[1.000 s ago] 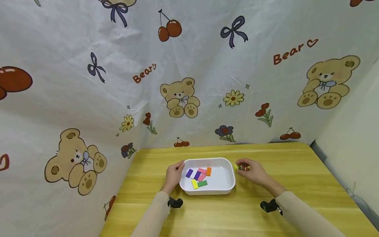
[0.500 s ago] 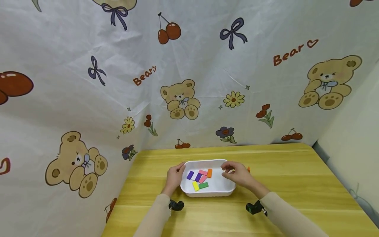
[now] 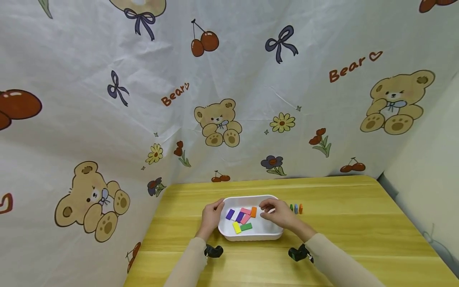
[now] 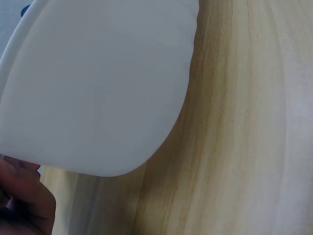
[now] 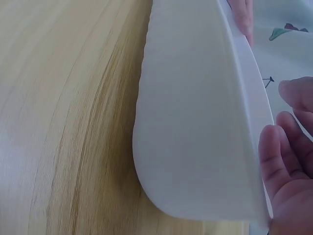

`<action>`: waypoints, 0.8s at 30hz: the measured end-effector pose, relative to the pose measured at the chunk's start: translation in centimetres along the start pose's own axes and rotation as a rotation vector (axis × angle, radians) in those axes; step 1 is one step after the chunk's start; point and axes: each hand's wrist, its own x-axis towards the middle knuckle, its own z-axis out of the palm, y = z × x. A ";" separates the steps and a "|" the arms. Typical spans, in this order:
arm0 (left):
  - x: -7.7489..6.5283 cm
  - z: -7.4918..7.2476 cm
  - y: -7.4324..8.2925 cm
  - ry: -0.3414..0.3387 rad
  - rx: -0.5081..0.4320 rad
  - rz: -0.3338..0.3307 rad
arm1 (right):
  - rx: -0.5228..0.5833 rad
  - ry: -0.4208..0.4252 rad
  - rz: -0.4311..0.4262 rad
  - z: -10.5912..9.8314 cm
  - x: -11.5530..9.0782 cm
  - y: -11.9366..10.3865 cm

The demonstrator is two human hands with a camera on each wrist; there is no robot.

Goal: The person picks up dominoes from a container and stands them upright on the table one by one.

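Bear-printed cloth (image 3: 247, 71) is backing the tabletop (image 3: 358, 231), where I'm remotely watching a white tray (image 3: 251, 238) carrying coloured blocks (image 3: 240, 217). The left hand (image 3: 211, 215) is gripping its left rim; above its right side, the right hand (image 3: 281, 214) is hovering half-curled, and whether its grip is holding anything, I'm failing to tell.

The right hand (image 3: 277, 213) hides part of the tray (image 3: 251, 238). Both wrist views crop the tray, the left one also the left hand (image 4: 28, 196).
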 end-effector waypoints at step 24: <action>-0.1 -0.1 0.0 0.008 -0.020 0.050 | -0.109 -0.142 -0.050 3.7 1.8 0.2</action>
